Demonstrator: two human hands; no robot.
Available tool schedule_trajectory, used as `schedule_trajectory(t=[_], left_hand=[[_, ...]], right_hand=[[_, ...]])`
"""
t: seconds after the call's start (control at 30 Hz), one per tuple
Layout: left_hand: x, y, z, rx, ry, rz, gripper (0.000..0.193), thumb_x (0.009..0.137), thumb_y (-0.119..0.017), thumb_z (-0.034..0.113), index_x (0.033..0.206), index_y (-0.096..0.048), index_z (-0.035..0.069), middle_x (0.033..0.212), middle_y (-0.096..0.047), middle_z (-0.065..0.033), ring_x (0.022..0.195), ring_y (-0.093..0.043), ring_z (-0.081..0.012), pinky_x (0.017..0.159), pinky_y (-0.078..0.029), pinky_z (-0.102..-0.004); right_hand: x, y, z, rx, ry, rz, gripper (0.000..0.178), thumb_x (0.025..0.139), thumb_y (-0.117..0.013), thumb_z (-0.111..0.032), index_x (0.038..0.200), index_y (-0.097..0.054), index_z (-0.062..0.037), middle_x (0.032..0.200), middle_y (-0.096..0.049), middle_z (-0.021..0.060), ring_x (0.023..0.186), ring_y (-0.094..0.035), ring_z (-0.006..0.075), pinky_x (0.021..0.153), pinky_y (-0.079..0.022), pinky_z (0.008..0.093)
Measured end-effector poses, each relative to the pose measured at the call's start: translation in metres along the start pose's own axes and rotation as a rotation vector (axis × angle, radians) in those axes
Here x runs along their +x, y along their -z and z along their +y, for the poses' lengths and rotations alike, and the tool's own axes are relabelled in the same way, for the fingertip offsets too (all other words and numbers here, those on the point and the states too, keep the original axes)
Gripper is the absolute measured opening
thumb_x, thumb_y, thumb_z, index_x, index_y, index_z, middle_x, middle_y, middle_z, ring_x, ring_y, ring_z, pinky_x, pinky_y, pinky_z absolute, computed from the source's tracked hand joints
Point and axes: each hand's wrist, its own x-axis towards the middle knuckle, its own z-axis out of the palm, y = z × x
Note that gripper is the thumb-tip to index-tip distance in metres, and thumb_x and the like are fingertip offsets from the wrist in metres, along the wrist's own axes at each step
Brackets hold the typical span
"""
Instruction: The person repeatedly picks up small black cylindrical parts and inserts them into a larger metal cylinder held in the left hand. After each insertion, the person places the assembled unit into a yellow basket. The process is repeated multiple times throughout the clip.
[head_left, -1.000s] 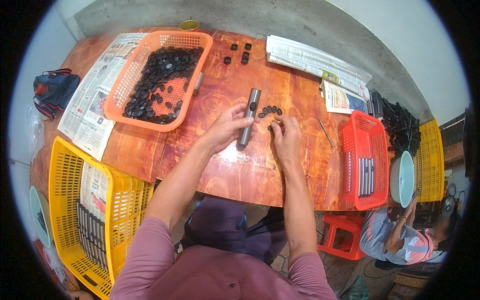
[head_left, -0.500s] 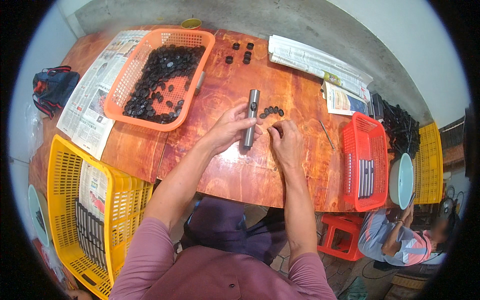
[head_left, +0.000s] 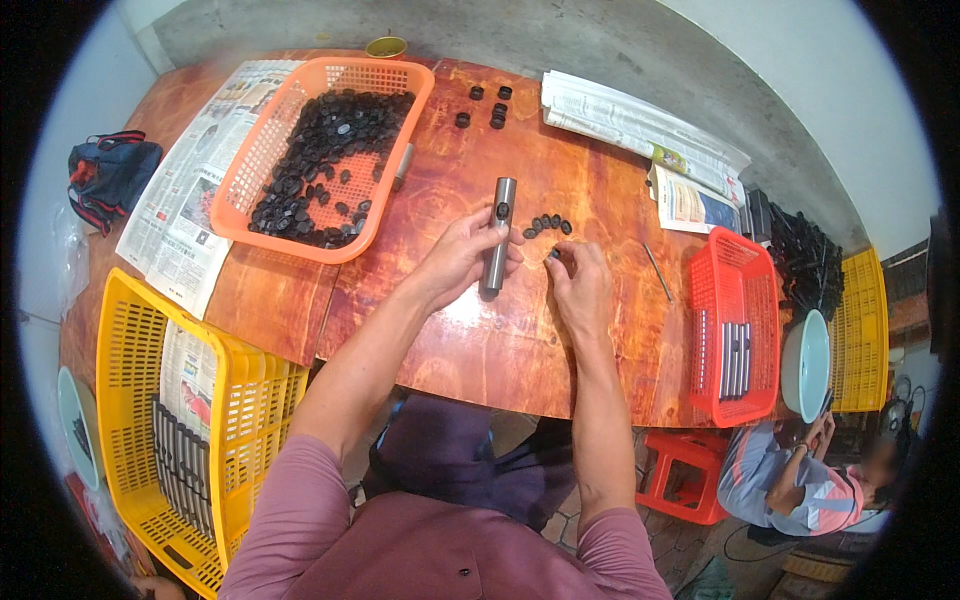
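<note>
Above the table (head_left: 460, 350), a metal tube (head_left: 497, 250), long axis toward the far edge, is gripped by the left hand (head_left: 460, 258); rightward, a black cap (head_left: 555, 254) is pinched by the right hand (head_left: 582, 286).

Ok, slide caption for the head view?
Left hand grips a metal tube while the right hand pinches a small black part.

No words or numbers can be read. Small print covers the newspaper sheets (head_left: 200, 175) on the left of the tabletop (head_left: 450, 360), with a dark square (head_left: 203, 238) that may be a printed code. More fine print stands on the newspaper stack (head_left: 640, 125) at the far right, the folded sheet (head_left: 692, 202) beside it, and the paper (head_left: 187, 365) in the yellow crate (head_left: 252, 425).
</note>
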Motion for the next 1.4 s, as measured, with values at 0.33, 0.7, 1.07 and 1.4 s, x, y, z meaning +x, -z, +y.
schedule_trajectory(t=[0.33, 0.7, 1.07, 1.4], left_hand=[[-0.005, -0.011, 0.004, 0.022, 0.096, -0.048, 0.034, 0.106, -0.057, 0.017, 0.135, -0.049, 0.0, 0.115, -0.065, -0.0132, 0.099, -0.072, -0.0256, 0.087, -0.064, -0.0412], [-0.009, -0.02, -0.006, -0.004, 0.128, -0.237, 0.05, 0.105, -0.059, 0.012, 0.151, -0.042, 0.004, 0.118, -0.065, -0.0094, 0.098, -0.071, -0.0195, 0.088, -0.064, -0.0361], [-0.007, -0.017, -0.011, 0.07, 0.135, -0.208, 0.052, 0.106, -0.056, 0.009, 0.154, -0.038, 0.005, 0.121, -0.063, -0.0099, 0.098, -0.071, -0.0197, 0.088, -0.064, -0.0365], [-0.006, -0.017, -0.016, 0.049, 0.075, -0.143, 0.036, 0.108, -0.057, 0.025, 0.136, -0.051, 0.003, 0.104, -0.066, -0.0062, 0.082, -0.069, -0.0134, 0.071, -0.061, -0.028]], right_hand=[[-0.001, 0.005, -0.005, 0.107, 0.036, 0.084, 0.026, 0.085, -0.077, -0.005, 0.109, -0.072, 0.0001, 0.101, -0.066, 0.0169, 0.089, -0.067, 0.0344, 0.079, -0.054, 0.0417], [-0.006, -0.004, -0.025, 0.202, 0.335, 0.233, 0.029, 0.082, -0.078, 0.001, 0.111, -0.072, -0.0018, 0.106, -0.066, 0.0161, 0.09, -0.068, 0.0311, 0.076, -0.055, 0.039], [-0.004, -0.002, -0.023, 0.145, 0.442, 0.205, 0.028, 0.085, -0.078, 0.003, 0.112, -0.074, -0.0002, 0.1, -0.065, 0.0149, 0.086, -0.066, 0.0274, 0.069, -0.055, 0.0352], [-0.006, -0.003, -0.035, -0.001, 0.487, 0.213, 0.024, 0.084, -0.076, -0.003, 0.108, -0.075, -0.0035, 0.1, -0.068, 0.013, 0.081, -0.069, 0.0297, 0.071, -0.056, 0.0396]])
